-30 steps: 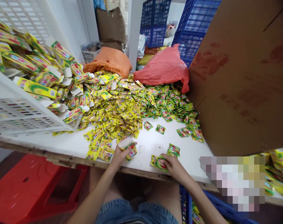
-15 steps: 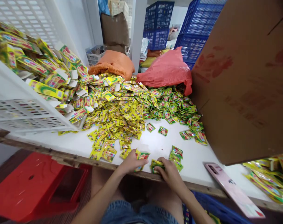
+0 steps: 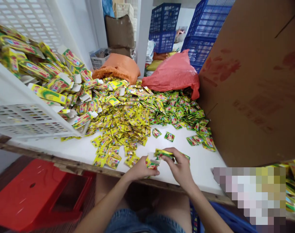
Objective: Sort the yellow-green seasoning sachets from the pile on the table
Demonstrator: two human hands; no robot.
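Near the table's front edge, my left hand (image 3: 139, 169) is closed around a small carton (image 3: 152, 164) with an open white end flap. Just to its right, my right hand (image 3: 180, 168) pinches small green-and-yellow sachets (image 3: 162, 152) close to the carton's open end. How many sachets it holds I cannot tell. Partly behind the right hand lie more green sachets (image 3: 186, 156). Yellow sachets (image 3: 113, 160) lie on the white tabletop (image 3: 200, 168) left of my left hand. Two single green sachets (image 3: 169, 136) lie a little beyond the hands.
A tilted white crate (image 3: 35, 119) spills flat cartons (image 3: 49, 94) at left. Behind the sachet heap lie an orange sack (image 3: 120, 66) and a red sack (image 3: 174, 72). A big cardboard box (image 3: 254, 87) stands at right. Pixelation covers the front right corner. A red stool (image 3: 28, 191) stands below left.
My right hand has lifted its sachets up and over to the carton. My left hand has shifted slightly right and turned the carton's open end toward them.
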